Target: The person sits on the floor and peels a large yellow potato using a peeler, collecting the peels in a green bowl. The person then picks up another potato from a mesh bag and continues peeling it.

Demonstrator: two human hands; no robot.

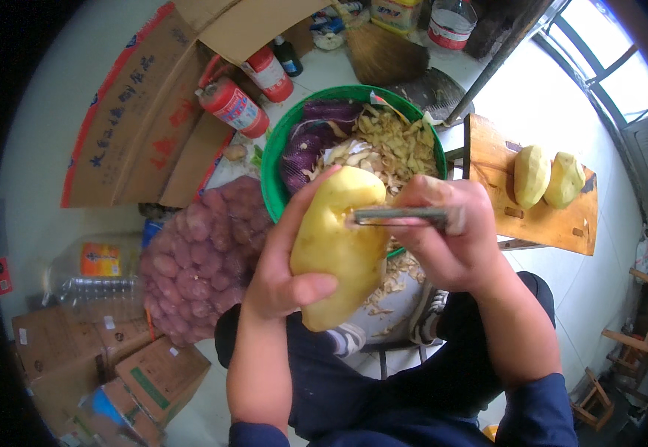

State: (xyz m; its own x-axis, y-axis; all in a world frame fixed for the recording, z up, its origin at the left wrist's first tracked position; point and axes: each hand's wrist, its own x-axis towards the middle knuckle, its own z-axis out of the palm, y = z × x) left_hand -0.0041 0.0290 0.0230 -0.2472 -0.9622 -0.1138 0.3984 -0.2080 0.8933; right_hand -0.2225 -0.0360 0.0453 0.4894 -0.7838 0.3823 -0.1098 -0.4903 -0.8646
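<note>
A large peeled potato (341,257) lies in my left hand (285,268), with the thumb across its lower part. My right hand (452,229) grips a metal peeler (402,215), whose end touches a hollow in the potato's upper right side. Beneath both hands stands a green tub (271,173) holding potato peelings (402,145) and eggplants in a net (304,151). Two peeled potatoes, one on the left (532,176) and one on the right (564,180), rest side by side on a wooden stool (491,162).
A mesh sack of potatoes (201,262) leans at the left, near a clear plastic bottle (100,282) and cardboard boxes (156,374). Fire extinguishers (234,106), a broom (382,53) and a metal pole (497,61) are beyond the tub. Wooden frames (637,341) stand at the far right.
</note>
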